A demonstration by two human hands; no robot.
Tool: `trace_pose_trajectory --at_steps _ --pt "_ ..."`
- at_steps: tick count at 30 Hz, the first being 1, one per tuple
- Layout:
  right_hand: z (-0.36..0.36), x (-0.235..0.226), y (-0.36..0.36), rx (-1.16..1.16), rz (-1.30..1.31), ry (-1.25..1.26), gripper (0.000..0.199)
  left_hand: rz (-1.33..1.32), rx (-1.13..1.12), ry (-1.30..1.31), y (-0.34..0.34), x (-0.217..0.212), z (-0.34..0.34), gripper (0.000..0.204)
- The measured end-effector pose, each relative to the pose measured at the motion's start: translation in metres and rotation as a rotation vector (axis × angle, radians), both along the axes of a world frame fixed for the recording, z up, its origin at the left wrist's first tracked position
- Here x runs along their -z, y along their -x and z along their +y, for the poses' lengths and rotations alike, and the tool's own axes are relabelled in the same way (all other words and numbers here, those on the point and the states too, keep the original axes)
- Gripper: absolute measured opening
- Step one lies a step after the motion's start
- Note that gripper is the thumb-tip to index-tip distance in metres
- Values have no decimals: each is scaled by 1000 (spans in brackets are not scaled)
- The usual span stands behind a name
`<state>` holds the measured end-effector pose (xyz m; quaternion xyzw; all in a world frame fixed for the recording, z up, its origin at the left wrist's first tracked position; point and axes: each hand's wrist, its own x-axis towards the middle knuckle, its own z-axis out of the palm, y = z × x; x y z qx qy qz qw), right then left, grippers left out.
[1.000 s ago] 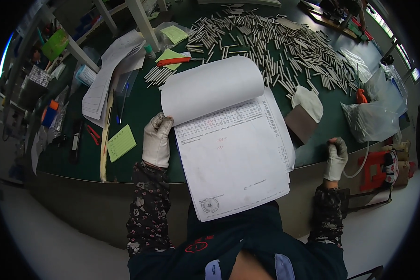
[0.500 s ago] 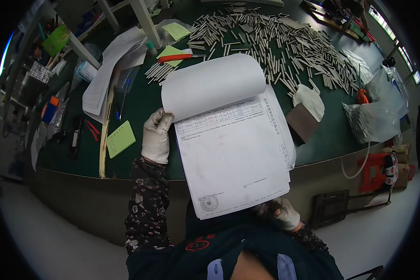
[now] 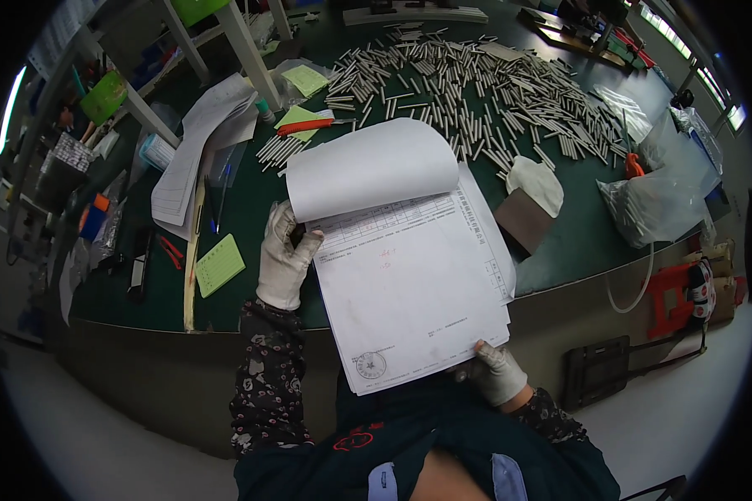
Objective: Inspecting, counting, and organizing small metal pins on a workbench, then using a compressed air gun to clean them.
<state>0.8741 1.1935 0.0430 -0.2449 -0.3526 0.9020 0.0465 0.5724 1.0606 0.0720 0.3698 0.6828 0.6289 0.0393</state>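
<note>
Head view: white-gloved L hand (image 3: 284, 259) has thumb & fingers on the left edge of a stack of printed white paper sheets (image 3: 418, 284), held over the front of the dark-green bench (image 3: 572, 250). White-gloved R hand (image 3: 501, 377) is clamped on its btm-right corner, thumb on top. Done: plain-backed white top sheet (image 3: 372, 171) curled back, page below exposed. Left: sheets underneath unturned, approx. no. unclear. Vs 0.5 s ago: R hand up from below btm edge; L thumb farther from fingers.

The printed white paper stack (image 3: 409, 301) juts past the green tabletop (image 3: 572, 238), its top sheet (image 3: 372, 167) curled back.
</note>
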Motion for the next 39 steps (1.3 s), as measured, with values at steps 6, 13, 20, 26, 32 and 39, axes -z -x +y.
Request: trace_pose_trajectory --at_steps 6,13,20,26,32,39 --pt "2 8 3 61 37 -11 50 415 162 179 -24 -38 -24 61" --pt "5 23 1 133 214 -35 45 719 154 597 -67 -41 -61 71" --pt "0 10 -3 203 180 -74 45 -273 -83 -168 -128 17 -100 79" --pt "-5 -18 7 285 276 -203 55 -803 331 -354 -158 -10 -71 90" --pt "-8 -45 34 97 286 -285 58 -932 235 -473 -144 -24 -81 63" --pt "-2 -54 51 -270 292 -415 50 -806 167 -682 -97 -47 -129 47"
